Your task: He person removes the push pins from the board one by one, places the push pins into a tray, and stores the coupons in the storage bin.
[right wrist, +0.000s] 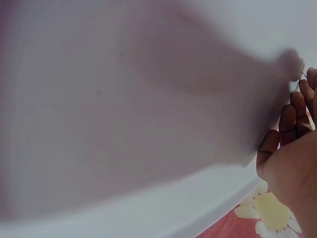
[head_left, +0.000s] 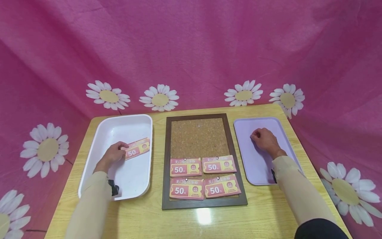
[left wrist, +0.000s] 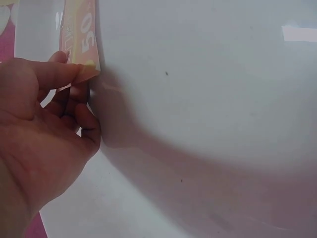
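In the white tub (head_left: pixel 131 182) on the left, my left hand (head_left: pixel 112 155) pinches one end of a pink and yellow coupon (head_left: pixel 138 148) marked 50. The left wrist view shows the thumb pressing the end of that coupon (left wrist: pixel 81 29). Over the lilac tray (head_left: pixel 249 166) at the right, my right hand (head_left: pixel 266 140) has its thumb and forefinger together. A thin pin (right wrist: pixel 303 74) shows at these fingertips in the right wrist view; its head is hidden. Between the containers lies a framed cork board (head_left: pixel 197 136), its lower half carrying several pinned coupons (head_left: pixel 185 167).
Round-headed pins (head_left: pixel 217 158) sit at the coupons' top edges. The board's dark frame (head_left: pixel 166 166) stands between tub and tray on a wooden table (head_left: pixel 143 219). A pink cloth (head_left: pixel 191 59) with daisies hangs behind and at both sides.
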A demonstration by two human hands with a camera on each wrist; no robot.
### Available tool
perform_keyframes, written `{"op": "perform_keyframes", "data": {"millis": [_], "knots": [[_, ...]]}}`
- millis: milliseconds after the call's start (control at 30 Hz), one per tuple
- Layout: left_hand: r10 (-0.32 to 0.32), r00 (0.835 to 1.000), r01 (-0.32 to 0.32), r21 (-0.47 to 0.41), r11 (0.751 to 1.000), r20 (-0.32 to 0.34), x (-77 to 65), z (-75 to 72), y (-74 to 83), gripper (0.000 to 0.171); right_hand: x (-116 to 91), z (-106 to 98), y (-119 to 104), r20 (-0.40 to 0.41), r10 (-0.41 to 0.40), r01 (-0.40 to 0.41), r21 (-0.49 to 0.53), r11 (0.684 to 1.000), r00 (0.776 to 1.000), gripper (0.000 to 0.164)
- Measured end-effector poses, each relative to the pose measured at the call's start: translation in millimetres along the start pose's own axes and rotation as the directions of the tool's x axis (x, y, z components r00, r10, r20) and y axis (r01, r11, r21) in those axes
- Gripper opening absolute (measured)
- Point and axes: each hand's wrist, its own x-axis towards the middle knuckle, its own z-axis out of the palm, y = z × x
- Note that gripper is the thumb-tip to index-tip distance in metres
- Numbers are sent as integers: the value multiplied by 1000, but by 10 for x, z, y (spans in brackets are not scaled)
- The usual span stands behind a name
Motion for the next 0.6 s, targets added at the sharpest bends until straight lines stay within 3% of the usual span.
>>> {"op": "perform_keyframes", "data": {"millis": [400, 600], "knots": [[-59, 998, 58, -25, 998, -19, 30, -11, 21, 47, 24, 5, 7, 3, -17, 17, 6, 1000, 1000, 26], [-14, 997, 13, -13, 1000, -77, 16, -18, 5, 46, 42, 2, 18, 20, -22, 22, 1, 1000, 1000, 27]]}}
